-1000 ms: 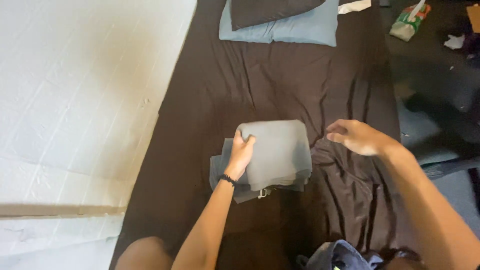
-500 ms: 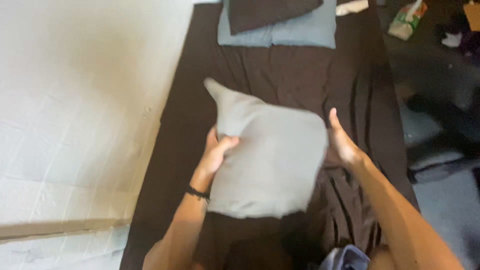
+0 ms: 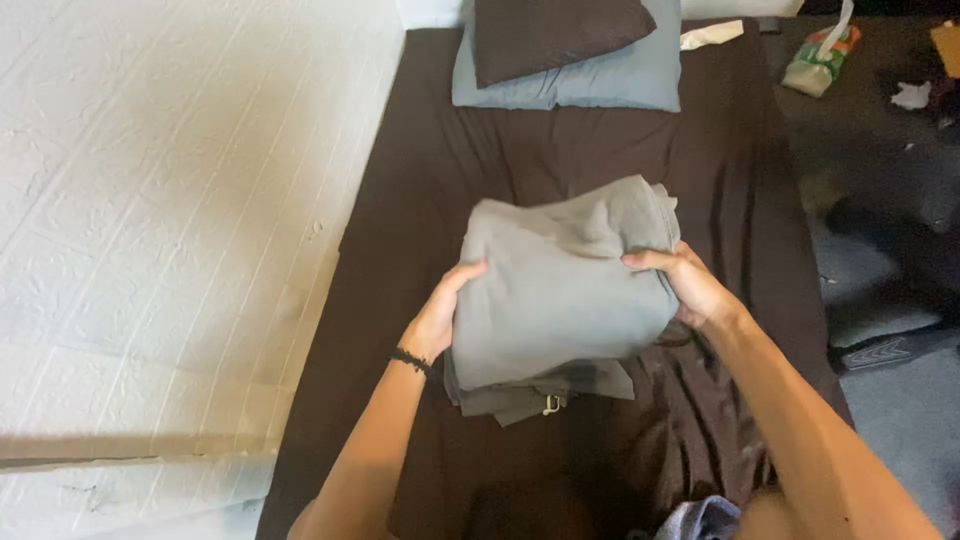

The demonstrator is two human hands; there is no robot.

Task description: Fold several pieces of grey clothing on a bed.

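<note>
- Grey folded fleece blanket point(image 3: 560, 290) is lying on the dark brown bed sheet point(image 3: 420, 200).
- Left hand point(image 3: 440, 318) and right hand point(image 3: 690, 285) are each gripping one side of it, fingers closed on the cloth.

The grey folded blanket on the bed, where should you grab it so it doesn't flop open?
Probably by its two short sides at once, one from the left, one from the right. The folded grey blanket is a wide, thick, floppy stack, so a single grip would let layers sag. The left hand and right hand clamp it that way, fingers over the edges.
</note>
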